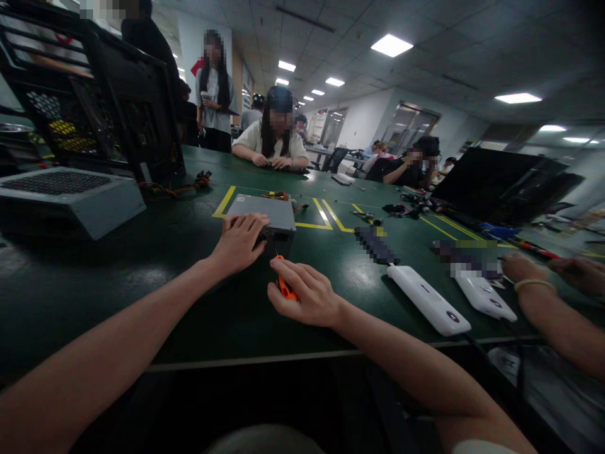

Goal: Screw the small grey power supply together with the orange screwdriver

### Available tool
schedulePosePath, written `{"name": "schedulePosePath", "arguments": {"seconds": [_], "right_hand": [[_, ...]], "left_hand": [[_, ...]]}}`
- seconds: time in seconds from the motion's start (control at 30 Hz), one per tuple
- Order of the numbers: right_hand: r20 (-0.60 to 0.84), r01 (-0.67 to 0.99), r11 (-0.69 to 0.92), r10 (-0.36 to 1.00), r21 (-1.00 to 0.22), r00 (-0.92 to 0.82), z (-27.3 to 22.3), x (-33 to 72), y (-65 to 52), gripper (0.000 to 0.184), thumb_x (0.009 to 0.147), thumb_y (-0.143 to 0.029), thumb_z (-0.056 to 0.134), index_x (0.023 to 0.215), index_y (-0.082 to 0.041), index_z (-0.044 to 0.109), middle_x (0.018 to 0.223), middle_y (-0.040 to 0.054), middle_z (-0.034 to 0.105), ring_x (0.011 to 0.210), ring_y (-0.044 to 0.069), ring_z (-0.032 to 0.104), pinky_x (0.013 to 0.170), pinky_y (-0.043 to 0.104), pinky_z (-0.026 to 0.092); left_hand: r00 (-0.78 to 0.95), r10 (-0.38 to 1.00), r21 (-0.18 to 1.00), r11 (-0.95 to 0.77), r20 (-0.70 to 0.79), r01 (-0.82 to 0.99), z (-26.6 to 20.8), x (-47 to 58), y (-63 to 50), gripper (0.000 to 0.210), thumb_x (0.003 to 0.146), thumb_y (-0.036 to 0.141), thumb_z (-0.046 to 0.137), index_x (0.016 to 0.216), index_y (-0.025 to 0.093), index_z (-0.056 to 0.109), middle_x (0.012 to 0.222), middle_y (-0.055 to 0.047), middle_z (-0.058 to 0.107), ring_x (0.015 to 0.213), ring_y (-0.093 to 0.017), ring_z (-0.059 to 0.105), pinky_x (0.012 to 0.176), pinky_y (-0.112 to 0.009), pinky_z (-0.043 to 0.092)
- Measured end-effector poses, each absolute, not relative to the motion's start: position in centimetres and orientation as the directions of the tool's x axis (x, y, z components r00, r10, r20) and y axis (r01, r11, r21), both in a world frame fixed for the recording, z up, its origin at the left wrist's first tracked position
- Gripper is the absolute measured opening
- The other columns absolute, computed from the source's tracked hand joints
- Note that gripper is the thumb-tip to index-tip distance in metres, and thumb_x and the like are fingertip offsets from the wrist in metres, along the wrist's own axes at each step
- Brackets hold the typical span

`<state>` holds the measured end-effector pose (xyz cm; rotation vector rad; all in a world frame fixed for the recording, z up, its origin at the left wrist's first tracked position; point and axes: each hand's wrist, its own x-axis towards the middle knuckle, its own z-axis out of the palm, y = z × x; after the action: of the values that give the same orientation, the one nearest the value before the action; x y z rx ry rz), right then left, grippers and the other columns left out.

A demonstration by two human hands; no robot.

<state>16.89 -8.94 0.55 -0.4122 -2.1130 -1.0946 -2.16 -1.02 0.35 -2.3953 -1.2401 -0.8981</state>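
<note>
The right hand [309, 296] lies nearest, knuckles up on the dark green table top [142, 277], its fingers curled together and clamped around an orange-handled screwdriver [283, 284]. Only a short strip of the orange handle shows between thumb and forefinger; the tip points away from the fingers toward the near face of a flat grey metal box, a computer power supply [269, 217], and seems to meet it, though the contact point is too dark to tell.

Just beyond and to the left of those fingers, the left hand [241, 243] rests palm down on the near left corner of the grey box, fingers slightly spread and pressed flat over its top edge, gripping nothing. The box sits on the table inside yellow tape lines [326, 217], directly ahead of both hands.

Right of the right-hand fingers lie two white oblong power banks [428, 299], side by side but apart, and past them another person's forearm and hands [543, 277] with a band at the wrist.

Far to the left of the left-hand fingers stands a grey slab with a perforated top [66, 195], and behind it an open black computer case [94, 94]. Loose coloured wires [179, 186] trail between the case and the box. Across the table a seated person in a pale shirt [274, 142] has both hands on the table top.
</note>
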Motion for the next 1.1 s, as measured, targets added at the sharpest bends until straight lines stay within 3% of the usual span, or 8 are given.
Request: {"name": "schedulePosePath", "arguments": {"seconds": [0.13, 0.33, 0.6, 0.8, 0.9, 1.1], "right_hand": [[0.741, 0.589, 0.568, -0.055, 0.574, -0.669, 0.45, 17.02, -8.84, 0.029, 0.078, -0.022, 0.061, 0.105, -0.027, 0.051, 0.107, 0.0065, 0.062, 0.101, 0.015, 0.06, 0.067, 0.018, 0.047], [0.713, 0.558, 0.6, -0.03, 0.573, -0.7, 0.64, 16.84, -9.01, 0.022, 0.078, -0.02, 0.061, 0.096, -0.026, 0.051, 0.105, 0.0074, 0.063, 0.103, 0.018, 0.06, 0.075, 0.022, 0.048], [0.726, 0.602, 0.566, 0.01, 0.563, -0.688, 0.65, 17.11, -9.04, 0.025, 0.079, -0.018, 0.06, 0.102, -0.025, 0.051, 0.105, 0.0079, 0.063, 0.102, 0.016, 0.06, 0.071, 0.02, 0.049], [0.744, 0.579, 0.607, -0.032, 0.545, -0.668, 0.56, 17.31, -8.75, 0.03, 0.08, -0.021, 0.06, 0.107, -0.026, 0.048, 0.111, 0.0085, 0.061, 0.104, 0.016, 0.06, 0.07, 0.018, 0.05], [0.748, 0.593, 0.604, -0.006, 0.532, -0.664, 0.99, 17.47, -8.84, 0.025, 0.08, -0.019, 0.059, 0.104, -0.024, 0.05, 0.105, 0.009, 0.064, 0.097, 0.015, 0.062, 0.067, 0.018, 0.05], [0.738, 0.581, 0.615, -0.003, 0.534, -0.675, 1.05, 17.23, -9.13, 0.02, 0.081, -0.018, 0.057, 0.099, -0.022, 0.05, 0.105, 0.01, 0.063, 0.101, 0.018, 0.061, 0.069, 0.02, 0.05]], "left_hand": [[0.439, 0.623, 0.016, -0.586, 0.647, 0.81, 0.3, -2.2, -0.95, 0.037, 0.081, 0.022, 0.046, 0.118, 0.02, 0.043, 0.127, -0.009, 0.051, 0.117, -0.026, 0.044, 0.095, -0.044, 0.026], [0.43, 0.624, 0.032, -0.589, 0.653, 0.807, 0.34, -2.13, -1.03, 0.038, 0.082, 0.022, 0.046, 0.119, 0.021, 0.043, 0.127, -0.009, 0.051, 0.118, -0.026, 0.043, 0.096, -0.045, 0.025], [0.436, 0.624, 0.027, -0.591, 0.649, 0.806, 0.33, -2.13, -1.04, 0.039, 0.081, 0.022, 0.046, 0.12, 0.02, 0.043, 0.128, -0.01, 0.05, 0.118, -0.026, 0.043, 0.096, -0.045, 0.026], [0.44, 0.618, 0.0, -0.58, 0.651, 0.815, 0.39, -2.13, -1.09, 0.037, 0.082, 0.023, 0.046, 0.119, 0.019, 0.043, 0.128, -0.01, 0.051, 0.117, -0.026, 0.044, 0.094, -0.045, 0.027], [0.445, 0.616, -0.011, -0.578, 0.65, 0.816, 0.43, -2.08, -1.13, 0.037, 0.082, 0.023, 0.046, 0.119, 0.019, 0.043, 0.127, -0.01, 0.051, 0.117, -0.026, 0.044, 0.095, -0.044, 0.027], [0.429, 0.623, 0.018, -0.58, 0.654, 0.814, 0.36, -2.05, -1.08, 0.038, 0.081, 0.023, 0.047, 0.119, 0.02, 0.043, 0.127, -0.01, 0.051, 0.118, -0.026, 0.044, 0.095, -0.045, 0.026]]}}
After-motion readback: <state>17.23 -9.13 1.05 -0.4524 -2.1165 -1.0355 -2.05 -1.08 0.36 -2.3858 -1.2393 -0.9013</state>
